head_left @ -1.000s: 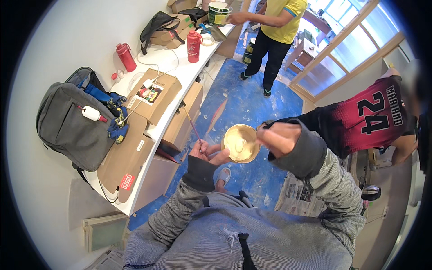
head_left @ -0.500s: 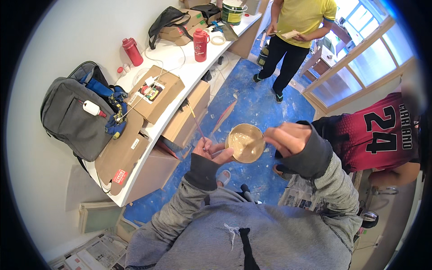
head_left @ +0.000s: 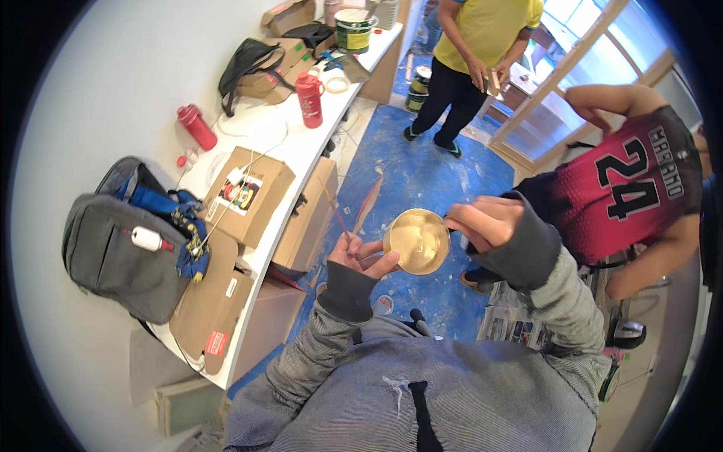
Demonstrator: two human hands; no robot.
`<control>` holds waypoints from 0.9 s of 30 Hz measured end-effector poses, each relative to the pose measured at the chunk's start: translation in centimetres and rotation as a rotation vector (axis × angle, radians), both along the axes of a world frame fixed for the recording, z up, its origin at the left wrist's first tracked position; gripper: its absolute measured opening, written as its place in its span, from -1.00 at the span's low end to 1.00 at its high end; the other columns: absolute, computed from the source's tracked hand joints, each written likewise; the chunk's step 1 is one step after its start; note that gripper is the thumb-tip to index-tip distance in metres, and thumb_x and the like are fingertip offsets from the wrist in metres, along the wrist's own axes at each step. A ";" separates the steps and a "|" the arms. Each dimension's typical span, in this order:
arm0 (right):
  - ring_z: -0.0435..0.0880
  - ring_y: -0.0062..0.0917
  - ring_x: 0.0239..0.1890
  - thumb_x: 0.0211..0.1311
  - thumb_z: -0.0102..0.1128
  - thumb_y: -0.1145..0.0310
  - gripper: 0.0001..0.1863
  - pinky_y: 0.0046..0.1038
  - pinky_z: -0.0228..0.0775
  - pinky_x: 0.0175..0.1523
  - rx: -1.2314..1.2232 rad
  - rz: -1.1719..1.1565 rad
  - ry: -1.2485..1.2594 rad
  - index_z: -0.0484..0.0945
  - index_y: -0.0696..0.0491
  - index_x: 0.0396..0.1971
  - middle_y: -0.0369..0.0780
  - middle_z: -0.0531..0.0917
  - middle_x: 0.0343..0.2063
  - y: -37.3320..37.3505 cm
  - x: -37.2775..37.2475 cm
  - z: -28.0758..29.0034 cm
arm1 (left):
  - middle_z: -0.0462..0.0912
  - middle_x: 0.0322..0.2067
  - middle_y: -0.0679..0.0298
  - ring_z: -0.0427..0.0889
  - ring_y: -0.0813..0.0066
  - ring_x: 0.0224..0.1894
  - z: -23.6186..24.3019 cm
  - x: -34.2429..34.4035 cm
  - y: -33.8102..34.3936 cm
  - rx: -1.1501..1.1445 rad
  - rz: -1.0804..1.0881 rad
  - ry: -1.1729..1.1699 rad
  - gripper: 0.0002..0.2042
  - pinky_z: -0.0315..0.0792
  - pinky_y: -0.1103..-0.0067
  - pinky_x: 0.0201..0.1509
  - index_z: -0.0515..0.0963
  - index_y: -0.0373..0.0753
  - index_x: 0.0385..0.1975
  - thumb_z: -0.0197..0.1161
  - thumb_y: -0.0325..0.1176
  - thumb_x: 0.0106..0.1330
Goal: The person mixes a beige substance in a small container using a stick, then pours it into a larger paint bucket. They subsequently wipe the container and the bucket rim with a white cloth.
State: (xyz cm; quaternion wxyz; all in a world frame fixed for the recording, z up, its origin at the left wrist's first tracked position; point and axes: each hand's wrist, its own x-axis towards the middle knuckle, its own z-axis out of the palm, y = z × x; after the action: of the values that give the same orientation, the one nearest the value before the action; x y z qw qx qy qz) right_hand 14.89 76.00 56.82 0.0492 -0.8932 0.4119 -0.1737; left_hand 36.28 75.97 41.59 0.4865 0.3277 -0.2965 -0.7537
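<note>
Gold-toned liquid fills part of a round bowl [head_left: 416, 242] held out in front of me. My left hand [head_left: 361, 255] is closed around a thin pink-handled paintbrush [head_left: 340, 220], with its thumb and fingers also supporting the bowl's left side. The brush points up and away from me, outside the bowl. Beside the bowl's right rim, my right hand [head_left: 486, 224] has curled fingers pinched together; whatever is between them is hidden behind the fingers. Blue sheeting [head_left: 388, 169] covers the floor beneath.
A white counter [head_left: 312, 162] along the left carries a backpack [head_left: 113, 248], boxes [head_left: 267, 207], red bottles [head_left: 309, 102] and a paint bucket [head_left: 354, 38]. A co-worker in yellow [head_left: 482, 30] stands ahead; another in red [head_left: 595, 226] bends at the right, near a glazed wooden door [head_left: 542, 124].
My hands and the bowl have shifted slightly right. The yellow-shirted person now holds an object low in both hands. The red-shirted person has lifted an arm toward the door.
</note>
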 end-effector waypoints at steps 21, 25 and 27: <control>0.52 -0.31 -0.60 0.06 0.22 0.57 -0.82 -0.34 0.36 -0.47 0.048 0.092 -0.187 0.50 0.18 -0.30 -0.18 0.43 -0.67 -1.2 2.0 -2.8 | 0.52 -0.19 -0.02 0.60 0.26 -0.04 -1.8 0.8 -1.6 0.030 0.016 0.019 -0.53 0.65 0.35 -0.06 0.09 -0.14 -0.36 0.35 -0.65 0.07; 0.52 -0.30 -0.60 0.08 0.22 0.55 -0.84 -0.35 0.35 -0.47 0.025 -0.014 -0.075 0.49 0.18 -0.31 -0.18 0.44 -0.67 -1.5 0.4 -2.7 | 0.52 -0.20 -0.05 0.60 0.27 -0.05 -1.9 0.7 -1.7 0.036 0.015 0.027 -0.53 0.65 0.35 -0.05 0.08 -0.15 -0.35 0.35 -0.65 0.06; 0.52 -0.31 -0.60 0.10 0.23 0.53 -0.86 -0.35 0.35 -0.47 0.008 0.026 -0.126 0.49 0.18 -0.33 -0.19 0.43 -0.69 -1.4 1.5 -2.6 | 0.51 -0.21 -0.06 0.60 0.27 -0.05 -1.7 0.5 -1.9 0.036 0.010 0.032 -0.53 0.65 0.35 -0.05 0.08 -0.16 -0.36 0.35 -0.65 0.06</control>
State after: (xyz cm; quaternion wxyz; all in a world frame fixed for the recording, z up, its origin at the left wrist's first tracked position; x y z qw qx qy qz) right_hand 16.44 74.56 54.18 0.0808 -0.8855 0.3970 -0.2274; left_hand 36.81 74.10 39.86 0.4889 0.3261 -0.2733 -0.7615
